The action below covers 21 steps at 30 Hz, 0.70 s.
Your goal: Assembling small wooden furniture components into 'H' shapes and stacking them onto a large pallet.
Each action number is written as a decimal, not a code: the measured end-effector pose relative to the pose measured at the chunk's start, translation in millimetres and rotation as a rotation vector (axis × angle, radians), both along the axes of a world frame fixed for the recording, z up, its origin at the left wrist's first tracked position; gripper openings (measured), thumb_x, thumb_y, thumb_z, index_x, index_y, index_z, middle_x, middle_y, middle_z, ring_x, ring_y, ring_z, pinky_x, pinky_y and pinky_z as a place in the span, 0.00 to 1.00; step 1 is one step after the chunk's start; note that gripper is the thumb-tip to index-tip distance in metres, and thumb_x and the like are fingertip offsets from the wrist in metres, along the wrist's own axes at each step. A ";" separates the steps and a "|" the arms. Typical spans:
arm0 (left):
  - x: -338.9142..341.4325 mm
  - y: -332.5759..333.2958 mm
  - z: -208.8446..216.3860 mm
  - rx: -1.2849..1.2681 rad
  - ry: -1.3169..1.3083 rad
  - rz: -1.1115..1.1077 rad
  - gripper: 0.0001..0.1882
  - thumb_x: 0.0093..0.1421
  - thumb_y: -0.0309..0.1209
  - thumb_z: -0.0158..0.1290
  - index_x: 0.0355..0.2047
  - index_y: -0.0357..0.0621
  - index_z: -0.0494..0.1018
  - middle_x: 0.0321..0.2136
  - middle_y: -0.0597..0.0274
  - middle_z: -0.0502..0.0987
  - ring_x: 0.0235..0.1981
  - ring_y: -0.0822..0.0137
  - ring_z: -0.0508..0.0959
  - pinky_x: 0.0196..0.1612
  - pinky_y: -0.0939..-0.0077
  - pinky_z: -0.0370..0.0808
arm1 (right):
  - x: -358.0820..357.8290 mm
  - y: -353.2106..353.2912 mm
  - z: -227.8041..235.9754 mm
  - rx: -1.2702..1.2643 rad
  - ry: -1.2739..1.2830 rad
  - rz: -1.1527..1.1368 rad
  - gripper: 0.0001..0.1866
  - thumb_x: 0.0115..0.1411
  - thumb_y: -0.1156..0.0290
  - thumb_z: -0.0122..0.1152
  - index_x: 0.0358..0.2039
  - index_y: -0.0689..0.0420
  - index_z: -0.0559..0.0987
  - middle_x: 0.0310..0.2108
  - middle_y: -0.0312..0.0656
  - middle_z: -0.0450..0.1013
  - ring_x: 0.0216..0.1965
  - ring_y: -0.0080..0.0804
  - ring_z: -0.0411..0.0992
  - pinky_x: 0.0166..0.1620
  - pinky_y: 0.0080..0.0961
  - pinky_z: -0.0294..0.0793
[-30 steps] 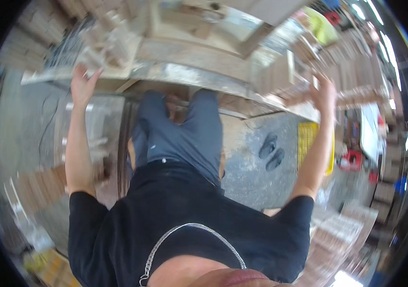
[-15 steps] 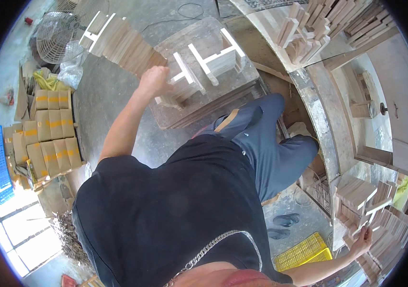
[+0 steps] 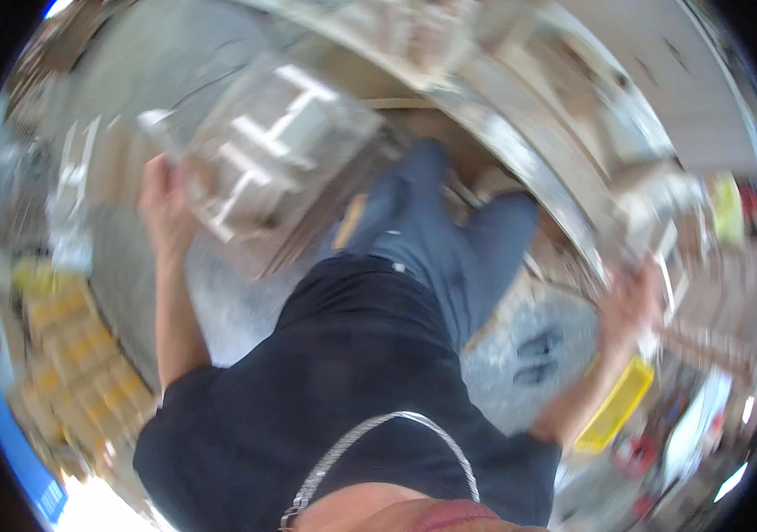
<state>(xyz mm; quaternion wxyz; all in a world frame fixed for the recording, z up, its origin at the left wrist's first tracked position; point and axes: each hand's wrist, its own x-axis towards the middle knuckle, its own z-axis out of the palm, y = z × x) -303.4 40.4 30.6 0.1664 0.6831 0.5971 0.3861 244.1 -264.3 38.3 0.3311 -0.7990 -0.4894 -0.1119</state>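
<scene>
Motion blurs the whole view. On the left, my left hand (image 3: 165, 195) has its fingers curled around the near end of a wooden piece (image 3: 158, 126) with a white edge. That piece lies between a row of wooden pieces (image 3: 112, 164) and a low board stack (image 3: 219, 115). White-edged wooden assemblies (image 3: 276, 133) stand on the board stack, just right of the hand. At the right, my right hand (image 3: 631, 301) is smeared beside white-edged wooden parts (image 3: 669, 257); whether it grips one cannot be made out.
A long workbench (image 3: 502, 133) runs diagonally across the upper right. Stacked wood (image 3: 724, 301) fills the right side, near a yellow basket (image 3: 618, 408). Dark slippers (image 3: 538, 355) lie on the floor. Taped cartons (image 3: 86, 363) and a wire fan (image 3: 28, 186) stand at left.
The view has swung, so the board stack and cartons sit further left. My left hand has come away from the assemblies with the wooden piece. My right hand has risen in the picture.
</scene>
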 end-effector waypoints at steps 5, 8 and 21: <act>96.2 -32.4 16.3 0.278 -0.027 -0.666 0.15 0.62 0.24 0.62 0.50 0.40 0.79 0.42 0.60 0.84 0.44 0.65 0.82 0.59 0.60 0.73 | -90.8 111.5 -16.3 -0.088 0.520 0.287 0.13 0.62 0.68 0.68 0.43 0.63 0.81 0.31 0.50 0.79 0.33 0.38 0.76 0.39 0.34 0.75; 182.7 -54.9 10.9 0.206 0.000 -1.060 0.14 0.57 0.26 0.65 0.45 0.42 0.81 0.40 0.57 0.83 0.44 0.56 0.82 0.63 0.52 0.69 | -103.5 113.4 -33.2 -0.146 0.747 0.211 0.12 0.62 0.70 0.67 0.43 0.63 0.82 0.31 0.47 0.79 0.33 0.34 0.76 0.40 0.30 0.75; 303.4 -60.1 -44.8 -0.731 -0.474 -1.141 0.28 0.61 0.21 0.62 0.58 0.31 0.61 0.42 0.46 0.83 0.46 0.57 0.85 0.51 0.67 0.80 | -105.1 71.7 -71.6 -0.034 0.955 0.163 0.14 0.63 0.71 0.71 0.47 0.64 0.83 0.39 0.37 0.81 0.40 0.22 0.75 0.44 0.25 0.75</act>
